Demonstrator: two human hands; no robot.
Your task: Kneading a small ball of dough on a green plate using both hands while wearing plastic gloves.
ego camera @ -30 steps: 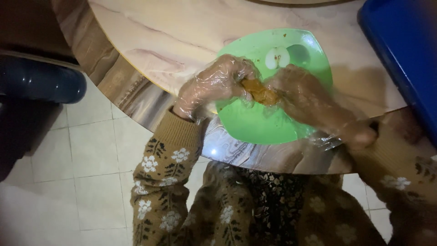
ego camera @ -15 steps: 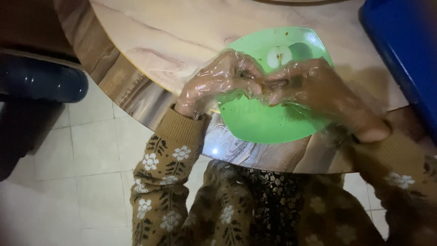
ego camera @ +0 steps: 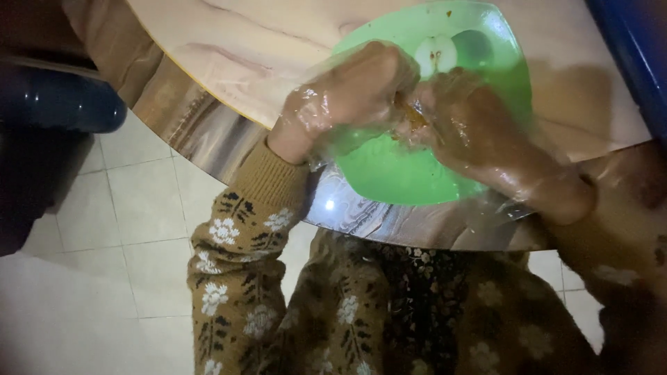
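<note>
Both gloved hands meet over the green plate (ego camera: 389, 173), so any mess drops there. The left hand (ego camera: 347, 94) and right hand (ego camera: 472, 128) pinch a small orange-brown piece (ego camera: 411, 114), probably food, at the plate's 12 o'clock side, fingers closed tight.

Two hands meet over a plate at the near edge of a tabletop.

The plate (ego camera: 389, 177) lies on the tabletop (ego camera: 264, 48), close to its near rim. Above the plate, the left hand (ego camera: 347, 94) and the right hand (ego camera: 479, 128) touch, with a small piece of food (ego camera: 411, 117) between them. An apple half (ego camera: 435, 55) lies in the plate's far part, behind the hands. A tub (ego camera: 625, 48) stands right of the plate; a chair (ego camera: 59, 104) stands left, on the floor (ego camera: 132, 208).
</note>
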